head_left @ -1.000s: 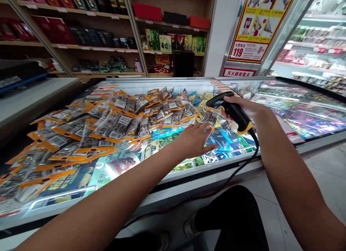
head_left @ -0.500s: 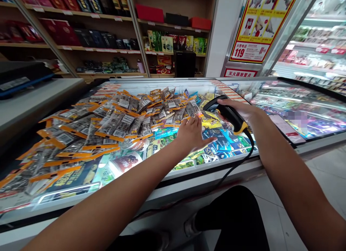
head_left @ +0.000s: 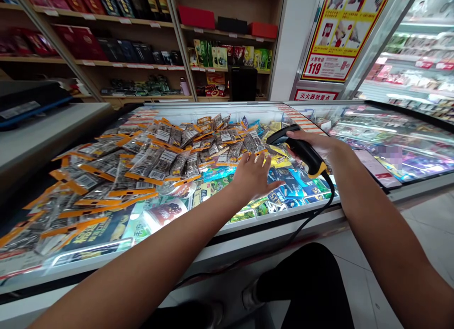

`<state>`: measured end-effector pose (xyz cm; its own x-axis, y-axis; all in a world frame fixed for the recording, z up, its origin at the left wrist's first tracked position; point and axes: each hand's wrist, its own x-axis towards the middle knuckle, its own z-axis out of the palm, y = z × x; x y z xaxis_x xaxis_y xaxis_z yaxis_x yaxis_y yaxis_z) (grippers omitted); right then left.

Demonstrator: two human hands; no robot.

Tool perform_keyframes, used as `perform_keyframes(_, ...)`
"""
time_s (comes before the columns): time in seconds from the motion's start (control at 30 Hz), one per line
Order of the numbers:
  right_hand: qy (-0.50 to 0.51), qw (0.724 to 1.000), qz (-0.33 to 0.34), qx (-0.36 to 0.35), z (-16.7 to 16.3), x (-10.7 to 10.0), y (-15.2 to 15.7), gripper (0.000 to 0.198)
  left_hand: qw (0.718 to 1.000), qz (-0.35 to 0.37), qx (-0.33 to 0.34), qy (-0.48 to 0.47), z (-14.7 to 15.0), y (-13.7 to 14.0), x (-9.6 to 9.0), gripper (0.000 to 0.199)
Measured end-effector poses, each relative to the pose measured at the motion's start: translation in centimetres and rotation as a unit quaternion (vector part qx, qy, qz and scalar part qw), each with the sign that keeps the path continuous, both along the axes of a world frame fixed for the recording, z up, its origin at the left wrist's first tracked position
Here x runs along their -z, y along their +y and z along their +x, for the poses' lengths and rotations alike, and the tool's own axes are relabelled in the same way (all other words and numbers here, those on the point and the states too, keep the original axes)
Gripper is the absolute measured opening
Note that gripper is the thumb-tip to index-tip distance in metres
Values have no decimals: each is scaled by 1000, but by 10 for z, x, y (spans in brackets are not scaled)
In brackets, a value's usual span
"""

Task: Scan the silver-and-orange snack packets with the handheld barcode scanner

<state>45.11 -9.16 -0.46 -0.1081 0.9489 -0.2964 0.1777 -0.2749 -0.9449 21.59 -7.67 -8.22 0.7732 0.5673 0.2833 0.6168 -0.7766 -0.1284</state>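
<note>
A black barcode scanner (head_left: 302,151) with a yellow band at its cable end is gripped in my right hand (head_left: 315,141), its head pointing left. My left hand (head_left: 252,177) is spread with the thumb out to the right, over the glass lid at the near edge of the snack packets (head_left: 165,161). Those clear packets have orange ends and white barcode labels, and lie heaped across the glass. The fingertips are close to the nearest packets; whether they touch is hard to see. The scanner's cable (head_left: 314,215) droops over the freezer's front edge.
Under the glass of the chest freezer (head_left: 227,244) lie colourful frozen packages. A phone or tablet (head_left: 378,168) rests on the right part of the lid. A grey counter (head_left: 46,130) stands at left, with shelves (head_left: 117,62) of goods behind.
My left hand has shifted very slightly, its fingers a little more spread. The scanner and my right hand stay nearly in place.
</note>
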Motion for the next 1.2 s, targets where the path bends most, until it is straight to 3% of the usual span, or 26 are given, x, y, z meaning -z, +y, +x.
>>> perform_keyframes(0.17,9,1000,-2,-25,4,5,3,47,1000,1,5,-12,0,2,2,99)
perform_keyframes(0.3,33,999,26,15,14,11,8,47,1000,-4,6,-20,-1,3,3,92)
perform_keyframes(0.4,57,984,121,122,23,14,1,44,1000,-7,4,-21,-2,2,1,85)
perform_keyframes(0.5,57,940,211,260,36,23,-17,44,1000,2,-1,-18,-3,-2,-3,83)
perform_keyframes(0.57,46,913,246,322,45,33,-31,44,1000,8,-10,-16,-2,-4,-6,84)
perform_keyframes(0.63,48,904,249,344,49,43,-42,45,1000,18,-13,-22,-2,-6,-8,84)
perform_keyframes(0.77,107,929,211,284,35,55,-49,50,997,39,56,-29,-3,-8,-10,64)
perform_keyframes(0.83,114,941,214,235,17,54,-47,53,990,16,139,-2,-5,-9,-9,54)
perform_keyframes(0.93,130,948,235,170,-9,46,-44,55,972,-41,231,24,-10,-10,-9,55)
perform_keyframes(1.07,180,933,268,159,-26,35,-54,48,965,-89,246,12,-18,-13,-7,65)
perform_keyframes(1.2,172,931,252,198,-16,38,-71,46,965,-80,248,-1,-18,-15,-7,70)
